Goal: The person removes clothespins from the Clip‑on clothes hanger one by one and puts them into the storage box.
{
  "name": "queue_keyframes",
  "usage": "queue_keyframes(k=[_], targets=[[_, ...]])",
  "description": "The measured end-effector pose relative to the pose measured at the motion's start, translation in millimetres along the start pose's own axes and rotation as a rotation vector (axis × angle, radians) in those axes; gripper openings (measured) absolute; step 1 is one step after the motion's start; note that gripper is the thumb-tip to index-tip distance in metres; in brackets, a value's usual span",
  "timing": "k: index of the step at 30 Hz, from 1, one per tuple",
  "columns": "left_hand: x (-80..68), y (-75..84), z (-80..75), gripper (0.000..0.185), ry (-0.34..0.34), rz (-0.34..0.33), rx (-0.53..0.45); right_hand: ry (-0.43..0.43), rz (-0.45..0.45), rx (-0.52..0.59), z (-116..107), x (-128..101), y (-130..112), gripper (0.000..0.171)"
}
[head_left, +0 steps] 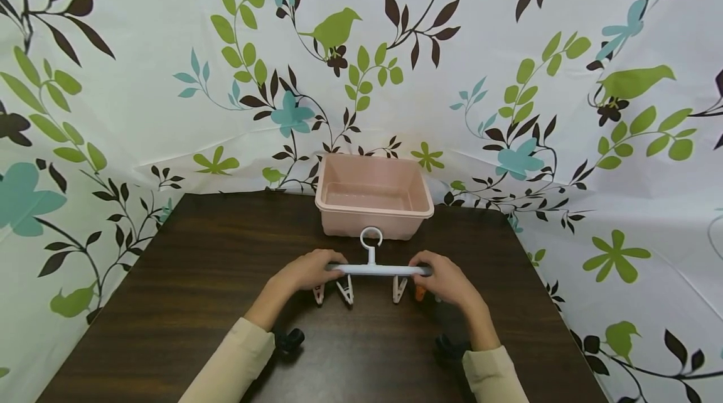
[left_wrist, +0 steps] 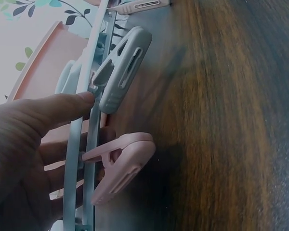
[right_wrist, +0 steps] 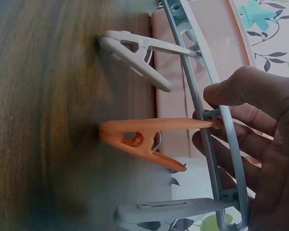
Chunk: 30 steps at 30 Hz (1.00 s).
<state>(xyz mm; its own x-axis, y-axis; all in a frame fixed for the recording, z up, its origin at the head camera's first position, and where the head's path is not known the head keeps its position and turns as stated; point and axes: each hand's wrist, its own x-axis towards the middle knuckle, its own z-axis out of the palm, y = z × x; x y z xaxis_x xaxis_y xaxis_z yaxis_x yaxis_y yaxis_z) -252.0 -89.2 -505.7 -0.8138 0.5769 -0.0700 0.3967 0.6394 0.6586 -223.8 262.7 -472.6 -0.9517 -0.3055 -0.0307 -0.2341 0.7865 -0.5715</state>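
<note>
Both hands hold a pale blue clip hanger (head_left: 380, 270) level, low over the table, its round hook (head_left: 371, 237) pointing up and away. My left hand (head_left: 309, 270) grips the bar near its left end, thumb on the near side and fingers behind. A grey clip (left_wrist: 127, 67) and a pink clip (left_wrist: 123, 168) hang beside that thumb. Toward the other end, my right hand (head_left: 446, 279) pinches the bar between thumb and fingers. Around it hang a beige clip (right_wrist: 135, 57), an orange clip (right_wrist: 149, 122) and another grey clip (right_wrist: 168, 210).
A pink plastic bin (head_left: 367, 225) stands right behind the hanger, at the back of the dark wood table (head_left: 169, 302). Behind the table hangs a white cloth (head_left: 169, 120) patterned with leaves and birds. Black wrist cameras (head_left: 290, 340) sit under the forearms.
</note>
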Motion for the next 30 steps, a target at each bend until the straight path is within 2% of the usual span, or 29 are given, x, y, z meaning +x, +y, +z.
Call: queue_keyframes(k=[3, 9, 12, 15, 22, 26, 30], targets=[[0.5, -1.3, 0.4, 0.021, -0.004, -0.007, -0.018, 0.008, -0.006, 0.001, -3, -2, -1, 0.016], [1.8, -1.5, 0.2, 0.023, -0.035, -0.010, -0.137, 0.035, -0.008, 0.001, -8, -4, -3, 0.017], [2.0, -1.2, 0.2, 0.021, -0.039, -0.006, -0.155, 0.037, -0.012, 0.005, -10, -6, -4, 0.016], [0.9, -0.3, 0.5, 0.022, -0.037, 0.001, -0.149, 0.035, -0.014, 0.008, -11, -7, -4, 0.015], [-0.7, 4.5, 0.2, 0.032, 0.021, 0.000, -0.007, 0.057, -0.022, -0.003, -16, -9, -7, 0.016], [-1.3, 8.4, -0.2, 0.033, 0.018, -0.027, -0.018, 0.060, -0.028, -0.008, -18, -10, -9, 0.016], [-2.9, 13.9, -1.1, 0.034, -0.008, -0.049, -0.076, 0.058, -0.023, -0.004, -18, -11, -11, 0.017]])
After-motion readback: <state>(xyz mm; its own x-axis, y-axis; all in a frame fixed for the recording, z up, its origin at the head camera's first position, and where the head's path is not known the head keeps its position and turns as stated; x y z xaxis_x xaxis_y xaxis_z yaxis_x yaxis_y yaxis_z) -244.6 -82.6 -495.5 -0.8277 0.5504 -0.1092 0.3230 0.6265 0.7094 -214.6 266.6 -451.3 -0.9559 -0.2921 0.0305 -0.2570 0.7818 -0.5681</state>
